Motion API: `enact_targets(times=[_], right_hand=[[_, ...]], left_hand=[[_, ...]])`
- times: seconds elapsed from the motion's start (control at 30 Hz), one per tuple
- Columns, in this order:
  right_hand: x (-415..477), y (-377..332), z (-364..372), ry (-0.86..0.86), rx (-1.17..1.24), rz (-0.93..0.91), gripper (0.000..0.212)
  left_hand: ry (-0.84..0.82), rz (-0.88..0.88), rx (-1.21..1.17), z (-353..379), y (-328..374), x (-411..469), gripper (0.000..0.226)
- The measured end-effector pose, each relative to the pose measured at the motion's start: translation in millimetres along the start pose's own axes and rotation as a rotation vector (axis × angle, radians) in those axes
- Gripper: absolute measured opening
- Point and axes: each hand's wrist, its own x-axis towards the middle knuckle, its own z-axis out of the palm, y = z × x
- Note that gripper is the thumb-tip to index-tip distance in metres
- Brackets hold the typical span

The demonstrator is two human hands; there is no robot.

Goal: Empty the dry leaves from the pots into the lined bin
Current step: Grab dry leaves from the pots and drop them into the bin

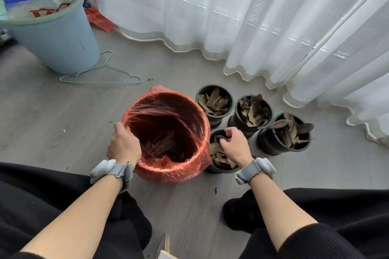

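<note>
A bin lined with a red plastic bag [202,130] stands on the floor in front of me, with some dry leaves [163,144] at its bottom. My left hand [124,145] grips the bin's left rim. Several black pots of dry brown leaves stand to the right of the bin. My right hand [234,145] is over the nearest pot [219,161], its fingers curled round that pot's far rim. Behind it stand three more leaf-filled pots: one [214,101] at the back, one [252,111] in the middle, one [288,132] at the far right.
A pale blue bucket [61,42] holding a blue and white bag stands at the back left. A green wire hanger [101,75] lies on the grey floor. White curtains [252,17] hang along the back and right. My black-clad knees fill the lower corners.
</note>
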Motion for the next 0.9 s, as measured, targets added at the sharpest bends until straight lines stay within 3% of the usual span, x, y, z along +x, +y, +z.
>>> enact_targets(times=[0.17, 0.27, 0.53, 0.9], right_hand=[[8.3, 23.5, 30.0, -0.163, -0.311, -0.078, 0.074], [14.7, 24.8, 42.8, -0.168, -0.447, -0.115, 0.080], [23.5, 19.4, 54.6, -0.104, -0.497, -0.215, 0.044], [8.1, 25.6, 31.4, 0.048, -0.279, -0.221, 0.024]], left_hand=[[0.020, -0.001, 0.006, 0.6, 0.4, 1.9, 0.016], [0.022, 0.001, 0.006, -0.8, 0.2, 0.9, 0.015], [0.032, -0.005, 0.028, 0.4, -2.1, 3.4, 0.019], [0.016, -0.001, 0.033, 1.0, -2.8, 4.7, 0.019]])
